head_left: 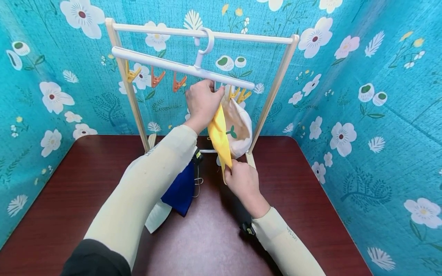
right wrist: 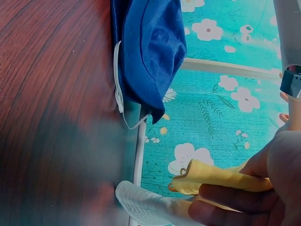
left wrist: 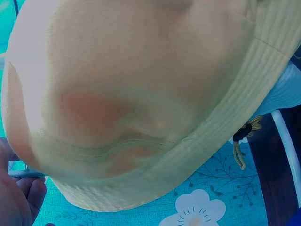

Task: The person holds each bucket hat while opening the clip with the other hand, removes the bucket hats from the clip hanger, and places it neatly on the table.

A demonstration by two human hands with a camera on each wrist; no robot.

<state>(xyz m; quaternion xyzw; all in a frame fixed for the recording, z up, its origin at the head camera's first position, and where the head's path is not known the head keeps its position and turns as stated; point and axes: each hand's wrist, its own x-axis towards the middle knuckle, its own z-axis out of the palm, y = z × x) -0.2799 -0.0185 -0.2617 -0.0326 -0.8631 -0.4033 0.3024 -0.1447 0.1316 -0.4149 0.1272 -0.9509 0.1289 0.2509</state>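
A yellow hat (head_left: pixel 218 132) hangs edge-on between my hands. My left hand (head_left: pixel 203 100) is raised just under the white hanger (head_left: pixel 183 68). Its fingers pinch a pale clip (left wrist: pixel 26 173), partly hidden, at the hat's upper end. Lower down, my right hand (head_left: pixel 243 178) grips the hat's bottom edge between thumb and fingers, and the yellow fabric (right wrist: pixel 216 179) shows there in the right wrist view. Just to the right, a cream hat (head_left: pixel 241 122) with a green sprout hangs from two yellow clips (head_left: pixel 243 95). A pale fabric hat fills most of the left wrist view; which one I cannot tell.
The hanger hooks over the top bar (head_left: pixel 248 37) of a wooden rack and tilts down to the right. One yellow clip and two orange clips (head_left: pixel 157 78) dangle on its left half. A dark blue hat (head_left: pixel 181 191) with a cord lies on the table (head_left: pixel 297 184), partly behind my left arm.
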